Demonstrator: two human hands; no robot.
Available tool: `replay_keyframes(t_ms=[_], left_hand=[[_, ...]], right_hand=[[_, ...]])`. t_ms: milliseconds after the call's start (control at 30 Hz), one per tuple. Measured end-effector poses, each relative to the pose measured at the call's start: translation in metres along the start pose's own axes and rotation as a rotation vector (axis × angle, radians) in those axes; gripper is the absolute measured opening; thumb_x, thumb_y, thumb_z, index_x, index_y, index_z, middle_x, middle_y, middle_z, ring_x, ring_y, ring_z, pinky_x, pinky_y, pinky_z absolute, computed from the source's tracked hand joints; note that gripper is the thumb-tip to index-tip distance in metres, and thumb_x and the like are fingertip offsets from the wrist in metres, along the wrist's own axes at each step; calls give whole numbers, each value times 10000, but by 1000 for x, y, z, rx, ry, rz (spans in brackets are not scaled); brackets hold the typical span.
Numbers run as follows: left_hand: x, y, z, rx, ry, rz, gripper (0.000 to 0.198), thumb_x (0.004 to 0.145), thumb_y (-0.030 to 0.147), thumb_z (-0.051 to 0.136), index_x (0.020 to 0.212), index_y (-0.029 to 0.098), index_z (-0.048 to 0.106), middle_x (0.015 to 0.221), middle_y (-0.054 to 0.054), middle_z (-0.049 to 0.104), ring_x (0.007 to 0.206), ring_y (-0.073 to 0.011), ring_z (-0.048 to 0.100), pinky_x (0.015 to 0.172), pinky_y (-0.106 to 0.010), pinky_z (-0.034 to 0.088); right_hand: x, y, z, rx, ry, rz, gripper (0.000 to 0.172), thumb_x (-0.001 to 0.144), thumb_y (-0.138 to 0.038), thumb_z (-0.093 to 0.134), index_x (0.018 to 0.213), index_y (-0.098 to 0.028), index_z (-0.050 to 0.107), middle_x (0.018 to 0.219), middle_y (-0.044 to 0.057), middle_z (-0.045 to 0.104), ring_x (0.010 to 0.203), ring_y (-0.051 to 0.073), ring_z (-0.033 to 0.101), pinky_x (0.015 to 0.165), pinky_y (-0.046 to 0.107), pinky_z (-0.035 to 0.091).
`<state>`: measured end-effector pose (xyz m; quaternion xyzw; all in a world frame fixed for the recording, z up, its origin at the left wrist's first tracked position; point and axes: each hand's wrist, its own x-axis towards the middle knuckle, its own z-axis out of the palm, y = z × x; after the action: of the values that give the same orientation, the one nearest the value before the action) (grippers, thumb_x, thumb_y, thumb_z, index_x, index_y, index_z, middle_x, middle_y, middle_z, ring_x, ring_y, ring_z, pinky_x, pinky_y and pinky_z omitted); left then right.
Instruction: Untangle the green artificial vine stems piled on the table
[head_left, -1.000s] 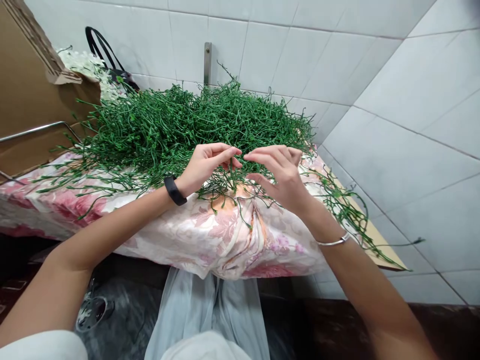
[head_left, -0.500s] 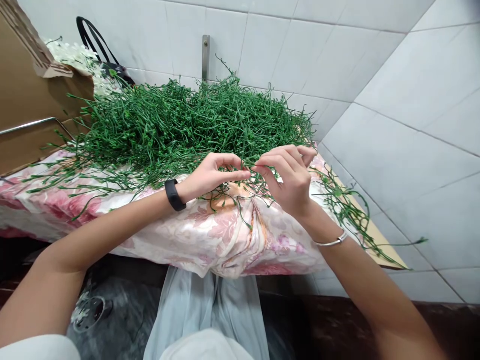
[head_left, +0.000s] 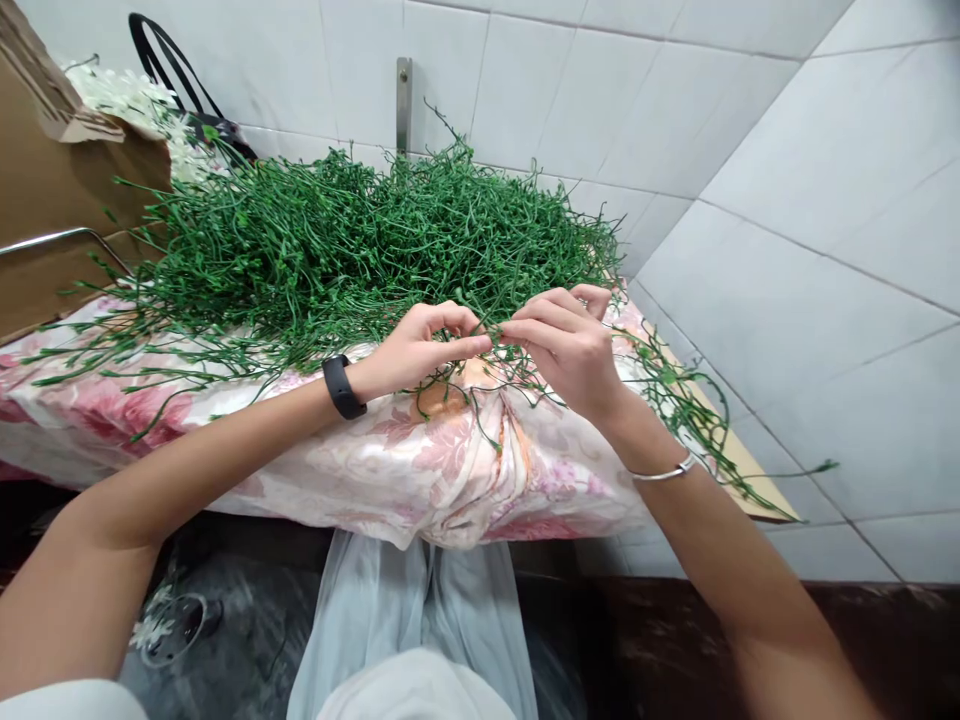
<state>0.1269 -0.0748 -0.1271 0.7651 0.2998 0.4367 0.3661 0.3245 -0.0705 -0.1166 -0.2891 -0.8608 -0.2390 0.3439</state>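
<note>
My left hand (head_left: 431, 345), with a black band on its wrist, pinches a thin green artificial stem (head_left: 491, 332) between thumb and fingers. Close beside it, my right hand (head_left: 570, 345) has its thumb and index finger closed on the same stem, other fingers curled loosely. The fingertips hide most of the stem there. Behind both hands lies a big heap of green artificial stems (head_left: 360, 235). A few loose stems (head_left: 487, 425) lie just below the hands on the flowered cloth (head_left: 360, 475).
A cardboard box (head_left: 67, 190) stands at the left, with white artificial flowers (head_left: 142, 105) and a black-handled bag (head_left: 217, 130) behind it. More stems (head_left: 690, 410) hang over the board's right edge (head_left: 765, 495). White tiled walls (head_left: 600, 110) close off the back and right.
My right fingertips have come slightly closer to my left ones, both hands still pinching. The whole view has shifted a little, so the scene sits slightly further left and up.
</note>
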Motion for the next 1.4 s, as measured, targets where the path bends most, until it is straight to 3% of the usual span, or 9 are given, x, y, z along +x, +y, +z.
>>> replay_keyframes(t_ms=[267, 567, 700, 900, 1133, 1200, 1300, 1333, 1400], left_hand=[[2, -4, 3, 68, -17, -78, 225, 767, 324, 571, 652, 136, 616, 624, 6, 564, 610, -96, 480, 609, -238, 359], [-1, -6, 3, 184, 18, 37, 242, 776, 331, 577, 626, 145, 617, 619, 6, 569, 605, -96, 477, 583, -232, 349], [-3, -5, 7, 212, 98, 89, 247, 798, 309, 556, 612, 149, 582, 593, 13, 536, 597, -93, 454, 579, -234, 331], [-4, -6, 10, 343, 285, 153, 182, 802, 280, 556, 661, 170, 585, 625, 9, 557, 642, -112, 462, 628, -252, 334], [-7, 0, 10, 349, 319, 234, 195, 804, 276, 558, 634, 180, 567, 602, 8, 537, 630, -118, 438, 646, -269, 340], [-8, -2, 6, 328, 371, 207, 196, 797, 287, 563, 630, 185, 572, 610, 5, 542, 630, -121, 446, 642, -272, 346], [-6, -6, -3, 209, 488, 88, 191, 775, 305, 581, 633, 179, 583, 599, 7, 539, 591, -111, 456, 599, -262, 346], [-4, -8, -4, 147, 483, 66, 197, 773, 317, 583, 637, 174, 583, 592, 7, 536, 582, -107, 457, 595, -258, 351], [0, -10, -4, 31, 400, 74, 220, 784, 346, 570, 658, 166, 583, 615, 1, 552, 595, -103, 478, 612, -253, 371]], right_hand=[[2, 5, -6, 40, -125, 147, 229, 885, -293, 461, 725, -244, 618, 692, -37, 603, 736, 108, 515, 777, 339, 256], [-3, 10, -4, -173, -57, 42, 334, 927, -226, 320, 712, -215, 576, 641, 9, 505, 769, 148, 480, 771, 369, 236], [-3, 13, -4, -173, -45, 40, 311, 917, -216, 339, 712, -209, 573, 642, 18, 499, 805, 171, 500, 781, 389, 240], [3, 10, -3, -171, 21, 109, 315, 911, -252, 364, 687, -222, 584, 608, 18, 504, 780, 175, 506, 776, 401, 249], [3, 11, -6, -163, 65, 153, 330, 908, -290, 362, 691, -266, 610, 637, 8, 544, 788, 179, 531, 797, 410, 254], [1, 22, -13, -152, 172, 195, 311, 898, -309, 395, 677, -269, 611, 642, 3, 553, 782, 181, 536, 796, 406, 276], [0, 42, -23, -133, 465, 301, 231, 831, -379, 530, 656, -249, 608, 625, -1, 568, 731, 172, 528, 768, 379, 319], [0, 46, -24, -102, 460, 313, 223, 807, -397, 563, 648, -248, 613, 608, -6, 573, 705, 163, 526, 757, 369, 320], [2, 50, -21, -68, 320, 296, 193, 825, -373, 548, 711, -256, 650, 651, -13, 601, 744, 161, 540, 764, 371, 294]])
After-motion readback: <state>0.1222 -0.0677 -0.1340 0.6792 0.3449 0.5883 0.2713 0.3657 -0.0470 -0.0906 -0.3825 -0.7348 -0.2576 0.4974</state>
